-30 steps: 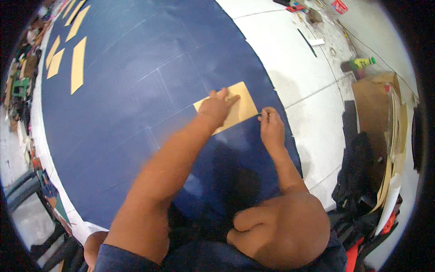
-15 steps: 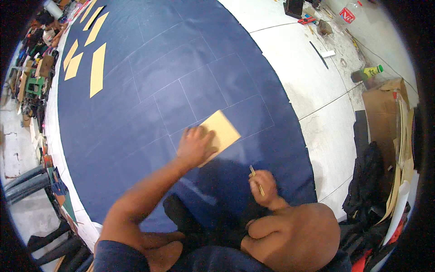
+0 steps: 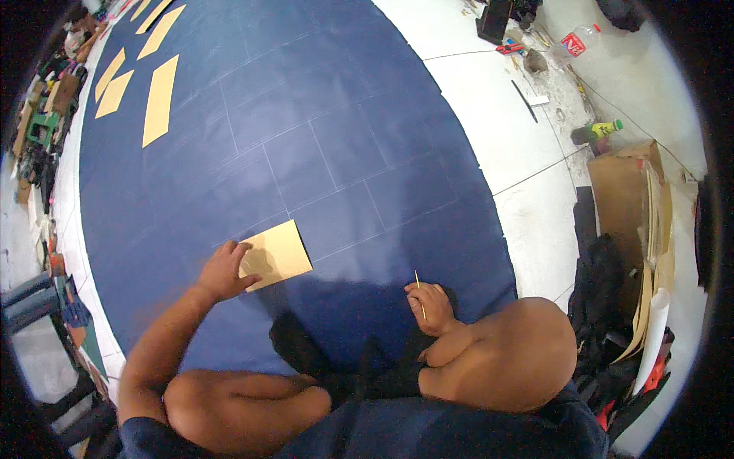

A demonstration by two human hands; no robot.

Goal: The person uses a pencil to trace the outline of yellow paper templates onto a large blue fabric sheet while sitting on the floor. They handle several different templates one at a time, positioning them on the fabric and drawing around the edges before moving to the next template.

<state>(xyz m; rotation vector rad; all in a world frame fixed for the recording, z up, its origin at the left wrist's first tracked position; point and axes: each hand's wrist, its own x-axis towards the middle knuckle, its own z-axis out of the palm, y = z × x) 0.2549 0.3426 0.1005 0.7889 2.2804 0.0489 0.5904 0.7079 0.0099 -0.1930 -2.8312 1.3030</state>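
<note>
A wide sheet of dark blue material (image 3: pixel 267 92) lies across the floor in front of me, marked with thin pale lines that form rectangles. My left hand (image 3: pixel 224 271) holds a yellow rectangular card (image 3: pixel 284 256) by its left side, thumb and fingers apart over its edge. The card rests on the sheet, its upper right corner just below a drawn line. In my right hand (image 3: pixel 432 307) is a slim yellow pen (image 3: pixel 423 307), pinched and pointing up and away. That hand stays low over the sheet, near my right knee, to the right of the card.
Several yellow card pieces (image 3: pixel 161 101) lie at the sheet's far left. White tiled floor (image 3: pixel 459 92) borders its right side, with a clear bottle (image 3: pixel 579 40), a green-capped bottle (image 3: pixel 598 131) and a cardboard box (image 3: pixel 623 183). Tools and clutter line the left edge.
My left hand has slid the yellow card leftward and a little nearer, turning it flatter. My right hand moved slightly left with the pen. The whole view has shifted a little.
</note>
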